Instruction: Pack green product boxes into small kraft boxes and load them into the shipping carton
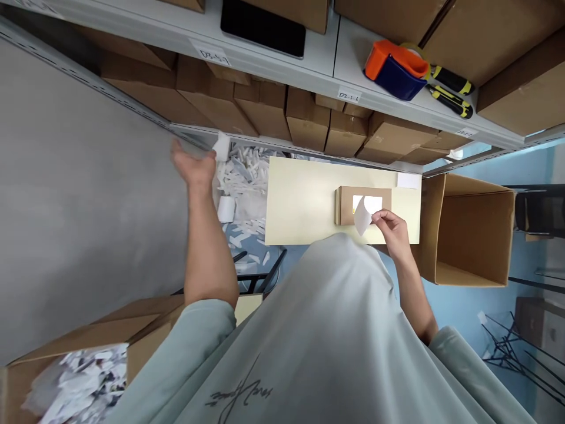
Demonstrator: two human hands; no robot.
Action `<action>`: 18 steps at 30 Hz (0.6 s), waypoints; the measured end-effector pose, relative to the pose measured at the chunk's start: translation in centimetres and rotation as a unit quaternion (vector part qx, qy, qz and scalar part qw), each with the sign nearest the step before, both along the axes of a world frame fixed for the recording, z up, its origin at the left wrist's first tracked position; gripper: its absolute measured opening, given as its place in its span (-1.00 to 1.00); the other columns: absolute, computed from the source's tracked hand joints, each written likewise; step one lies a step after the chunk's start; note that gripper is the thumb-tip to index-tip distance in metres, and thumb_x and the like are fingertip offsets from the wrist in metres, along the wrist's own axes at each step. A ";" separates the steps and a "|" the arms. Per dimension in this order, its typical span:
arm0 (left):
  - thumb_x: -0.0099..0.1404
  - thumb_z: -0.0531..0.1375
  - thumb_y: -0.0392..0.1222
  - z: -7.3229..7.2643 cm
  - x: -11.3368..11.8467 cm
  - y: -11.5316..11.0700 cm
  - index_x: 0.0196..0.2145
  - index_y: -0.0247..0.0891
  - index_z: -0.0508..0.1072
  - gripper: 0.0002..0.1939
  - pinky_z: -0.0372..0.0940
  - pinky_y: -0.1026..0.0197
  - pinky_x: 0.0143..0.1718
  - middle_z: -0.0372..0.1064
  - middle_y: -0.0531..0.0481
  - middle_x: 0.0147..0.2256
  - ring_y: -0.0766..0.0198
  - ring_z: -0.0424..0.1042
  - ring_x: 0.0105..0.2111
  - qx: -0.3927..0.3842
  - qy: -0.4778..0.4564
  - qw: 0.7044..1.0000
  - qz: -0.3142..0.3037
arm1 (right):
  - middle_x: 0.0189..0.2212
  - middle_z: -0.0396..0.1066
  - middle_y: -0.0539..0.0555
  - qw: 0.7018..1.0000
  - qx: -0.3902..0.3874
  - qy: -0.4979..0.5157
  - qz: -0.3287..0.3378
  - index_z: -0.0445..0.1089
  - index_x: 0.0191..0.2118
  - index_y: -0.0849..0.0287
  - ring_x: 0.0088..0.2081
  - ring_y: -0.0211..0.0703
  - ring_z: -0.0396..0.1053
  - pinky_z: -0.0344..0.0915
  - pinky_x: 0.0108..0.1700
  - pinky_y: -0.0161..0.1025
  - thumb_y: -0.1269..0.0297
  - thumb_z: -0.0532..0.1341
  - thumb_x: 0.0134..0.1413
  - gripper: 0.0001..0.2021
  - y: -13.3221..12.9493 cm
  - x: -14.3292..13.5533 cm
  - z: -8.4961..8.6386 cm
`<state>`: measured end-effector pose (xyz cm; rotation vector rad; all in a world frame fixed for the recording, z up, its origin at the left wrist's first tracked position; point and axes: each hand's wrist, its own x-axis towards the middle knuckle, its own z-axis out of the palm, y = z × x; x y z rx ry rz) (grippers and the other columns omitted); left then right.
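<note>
My right hand (394, 232) pinches a curled white label (362, 217) by its edge, over a small brown cardboard box (344, 207). A white label (374, 204) lies on top of that box, partly hidden by the curled one. To the left, my left hand (194, 165) is held out with its fingers apart. Beside its fingertips is a white scrap of paper (222, 146); I cannot tell whether they touch. Below that spot lies a heap of white paper scraps (249, 176).
The cream table (304, 203) carries a white stack of labels (408, 180). A large open carton (474, 235) stands right. The shelf (326, 65) ahead holds boxes, a black phone (263, 28), an orange and blue tape dispenser (395, 69) and cutters (450, 94). Another scrap-filled carton (154, 347) is lower left.
</note>
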<state>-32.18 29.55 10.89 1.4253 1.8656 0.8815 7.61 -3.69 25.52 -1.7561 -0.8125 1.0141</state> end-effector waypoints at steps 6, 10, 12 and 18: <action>0.48 0.24 -0.40 5.1 10.7 -5.6 0.04 -0.39 0.48 -0.80 0.42 0.08 0.29 0.61 -0.13 0.04 0.19 0.58 0.08 -0.030 -0.161 0.985 -0.059 | -0.27 0.56 0.08 0.990 0.044 -0.126 -0.046 0.55 -0.28 0.03 -0.16 0.01 0.52 0.51 0.02 -0.02 -0.15 0.39 0.35 -0.64 0.4 -0.1 -0.3; 0.42 0.40 0.12 6.7 19.3 -16.0 -0.13 -0.25 0.56 -0.64 0.57 0.06 0.04 0.68 -0.17 -0.03 0.12 0.68 -0.07 -0.221 -0.359 0.880 -0.218 | -0.20 0.58 0.15 0.960 0.076 -0.271 -0.015 0.57 -0.20 -0.01 -0.08 0.09 0.53 0.48 0.07 0.06 -0.09 0.27 0.51 -0.69 0.2 0.2 -0.4; 0.31 0.45 0.33 7.2 22.2 -19.8 -0.13 -0.23 0.58 -0.46 0.60 0.05 -0.03 0.68 -0.22 -0.03 0.09 0.70 -0.09 -0.273 -0.407 0.840 -0.235 | -0.18 0.59 0.16 0.945 0.073 -0.318 0.038 0.59 -0.17 -0.03 -0.07 0.11 0.53 0.45 0.10 0.10 -0.02 0.26 0.54 -0.73 -0.2 0.6 -0.9; 0.14 0.52 0.39 7.5 26.5 -23.2 -0.20 -0.23 0.56 -0.37 0.63 0.03 -0.07 0.68 -0.18 -0.13 0.07 0.71 -0.15 -0.302 -0.425 0.831 -0.195 | -0.21 0.59 0.15 0.912 0.040 -0.355 0.202 0.60 -0.15 -0.04 -0.12 0.06 0.52 0.42 0.08 0.07 0.06 0.24 0.58 -0.76 -2.2 2.5 -3.0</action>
